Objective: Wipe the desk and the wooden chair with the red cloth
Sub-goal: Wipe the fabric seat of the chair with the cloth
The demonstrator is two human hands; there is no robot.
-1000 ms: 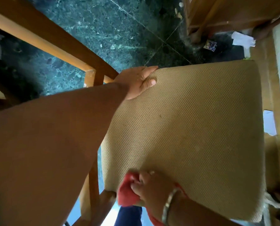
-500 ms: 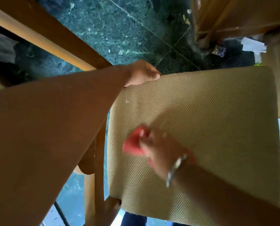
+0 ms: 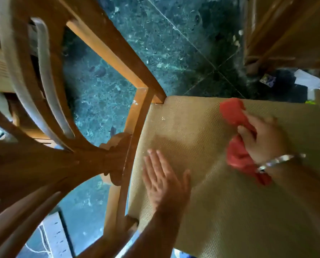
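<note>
Red cloth [image 3: 235, 116], bunched and crumpled, sits gripped in the right hand [image 3: 263, 138] on the wooden chair [image 3: 129, 75]'s woven tan seat; left hand [image 3: 162, 181] lies flat, fingers spread.

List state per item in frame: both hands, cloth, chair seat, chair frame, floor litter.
right hand: closed on the red cloth, on the seat's far part
left hand: open, flat, palm down on the seat
red cloth: bunched, pressed to the seat cushion
seat cushion: woven tan, pale specks near the far left corner
wooden chair frame: upright, not touched by the cloth
paper scraps: lying on the floor beyond the seat
</note>
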